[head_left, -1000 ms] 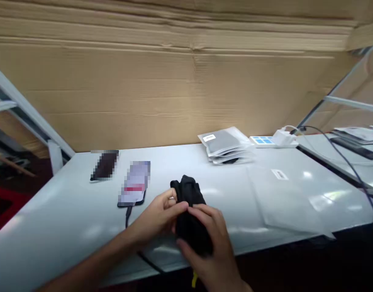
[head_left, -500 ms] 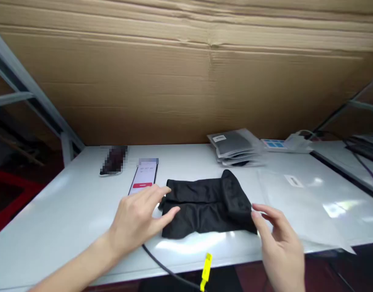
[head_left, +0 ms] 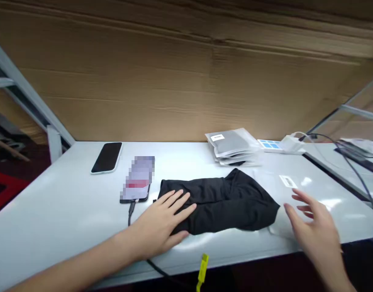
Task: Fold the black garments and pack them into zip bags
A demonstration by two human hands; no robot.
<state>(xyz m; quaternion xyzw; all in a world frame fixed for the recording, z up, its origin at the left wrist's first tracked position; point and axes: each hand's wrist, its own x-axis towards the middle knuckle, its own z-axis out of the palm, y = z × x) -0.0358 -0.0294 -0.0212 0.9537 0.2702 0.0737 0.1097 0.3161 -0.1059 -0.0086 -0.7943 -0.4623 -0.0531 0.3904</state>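
Black cloth lies long, creased — left hand splayed on it — right hand beside, fingers parted.

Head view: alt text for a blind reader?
A person's left hand lies flat on a creased black fabric piece on a glossy white table; the right hand is open, off its right end. Farther back are stacked translucent plastic packets and, at left, a black-screened phone and another phone on a black cable.
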